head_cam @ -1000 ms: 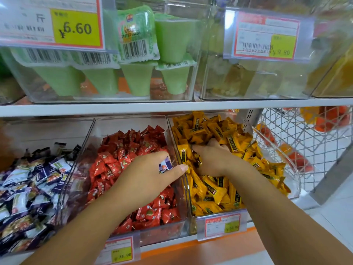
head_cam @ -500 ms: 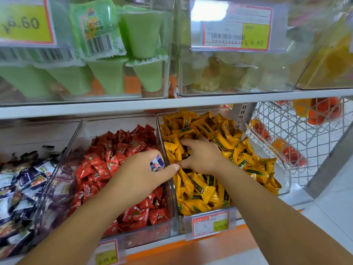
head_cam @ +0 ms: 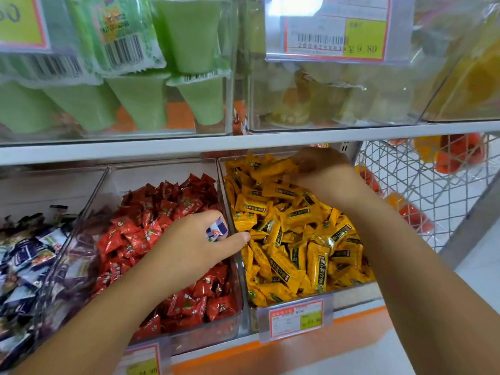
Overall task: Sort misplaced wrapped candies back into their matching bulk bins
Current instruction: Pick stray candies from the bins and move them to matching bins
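Observation:
Three clear bulk bins stand side by side on the lower shelf. The middle bin (head_cam: pixel 230 324) is full of red wrapped candies (head_cam: pixel 151 226), the right bin (head_cam: pixel 354 289) of yellow wrapped candies (head_cam: pixel 292 250), and the left one of blue-and-white wrapped candies (head_cam: pixel 24 261). My left hand (head_cam: pixel 194 247) hovers over the red bin's right side and holds a blue-and-white candy (head_cam: pixel 215 230) in its curled fingers, thumb reaching toward the divider. My right hand (head_cam: pixel 322 169) is deep at the back of the yellow bin, fingers down among the candies; its grip is blurred.
Above, a white shelf (head_cam: pixel 189 147) carries clear bins of green jelly cups (head_cam: pixel 140 104) and pale jelly cups (head_cam: pixel 311 104), with price tags in front. A wire basket (head_cam: pixel 422 190) with orange packets hangs at the right. Price tags clip onto the lower bins' fronts.
My right hand has moved from the front-middle of the yellow bin back to its far end. My left hand stays over the red bin with the blue-and-white candy.

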`<state>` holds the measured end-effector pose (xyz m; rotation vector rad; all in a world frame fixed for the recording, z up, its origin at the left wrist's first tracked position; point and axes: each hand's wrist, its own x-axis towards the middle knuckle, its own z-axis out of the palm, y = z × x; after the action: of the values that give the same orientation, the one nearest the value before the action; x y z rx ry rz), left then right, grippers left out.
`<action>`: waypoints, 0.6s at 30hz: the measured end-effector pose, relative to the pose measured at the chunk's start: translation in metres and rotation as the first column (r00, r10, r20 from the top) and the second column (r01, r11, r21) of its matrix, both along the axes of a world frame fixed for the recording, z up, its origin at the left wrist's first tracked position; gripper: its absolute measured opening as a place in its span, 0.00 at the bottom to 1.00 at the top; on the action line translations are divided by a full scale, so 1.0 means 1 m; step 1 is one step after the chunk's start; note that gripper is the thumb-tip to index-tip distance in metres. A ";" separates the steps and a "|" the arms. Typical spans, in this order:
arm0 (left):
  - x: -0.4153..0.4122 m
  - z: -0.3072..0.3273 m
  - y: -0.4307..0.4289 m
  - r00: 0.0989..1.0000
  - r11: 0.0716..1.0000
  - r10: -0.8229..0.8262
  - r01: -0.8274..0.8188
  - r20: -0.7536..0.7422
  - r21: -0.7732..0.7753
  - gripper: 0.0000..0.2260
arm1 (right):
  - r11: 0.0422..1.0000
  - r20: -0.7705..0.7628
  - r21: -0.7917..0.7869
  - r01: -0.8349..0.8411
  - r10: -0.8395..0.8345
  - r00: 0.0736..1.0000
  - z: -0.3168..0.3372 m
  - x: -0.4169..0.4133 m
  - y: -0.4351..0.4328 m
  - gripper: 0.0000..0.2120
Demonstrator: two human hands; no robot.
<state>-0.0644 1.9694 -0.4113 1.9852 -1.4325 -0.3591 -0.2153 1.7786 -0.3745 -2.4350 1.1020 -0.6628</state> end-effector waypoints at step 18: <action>-0.001 -0.001 0.001 1.000 1.000 -0.004 0.003 -0.028 -0.022 0.21 | 0.941 -0.644 -0.069 -0.330 0.211 0.735 -0.041 0.036 0.023 0.26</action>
<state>-0.0654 1.9707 -0.4126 1.9528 -1.4170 -0.3697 -0.1795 1.8019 -0.4151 -2.9999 0.8791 0.1979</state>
